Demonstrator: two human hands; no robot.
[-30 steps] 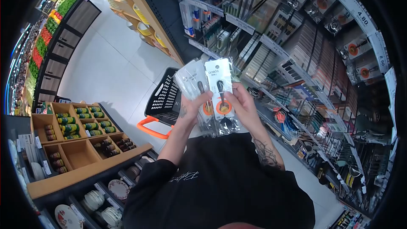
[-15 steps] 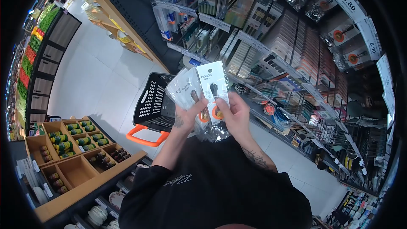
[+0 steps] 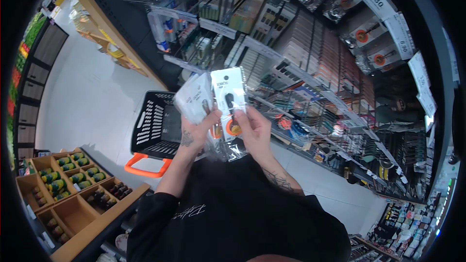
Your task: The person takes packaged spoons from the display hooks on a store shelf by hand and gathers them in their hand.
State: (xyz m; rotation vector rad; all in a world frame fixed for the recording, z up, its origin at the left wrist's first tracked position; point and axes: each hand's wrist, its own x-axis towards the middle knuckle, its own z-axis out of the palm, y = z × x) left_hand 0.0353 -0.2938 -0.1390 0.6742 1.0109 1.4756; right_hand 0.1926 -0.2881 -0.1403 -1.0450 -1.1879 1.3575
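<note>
My left hand [image 3: 195, 131] is closed on a fanned stack of white carded packs [image 3: 193, 96] in clear plastic wrap. With thumb and fingers, my right hand [image 3: 256, 131] grips another white pack [image 3: 229, 81] in front of my chest. That pack has a hang hole at its top, a dark oval handle end and an orange circle printed lower down. The two lots overlap side by side, and my left thumb reaches to the right pack's edge. The full shape of the packed utensil is partly hidden by my fingers.
A black shopping basket [image 3: 167, 126] with an orange handle [image 3: 146, 166] is at my left. Shelving with hanging packs [image 3: 301, 48] and price labels [image 3: 376, 0] lines the right. A wooden compartment display [image 3: 77, 213] with jars stands lower left. Pale floor [image 3: 92, 97] runs between.
My view has turned slightly, so hands, basket and shelves sit further left in the picture. Both hands keep their hold on the packs.
</note>
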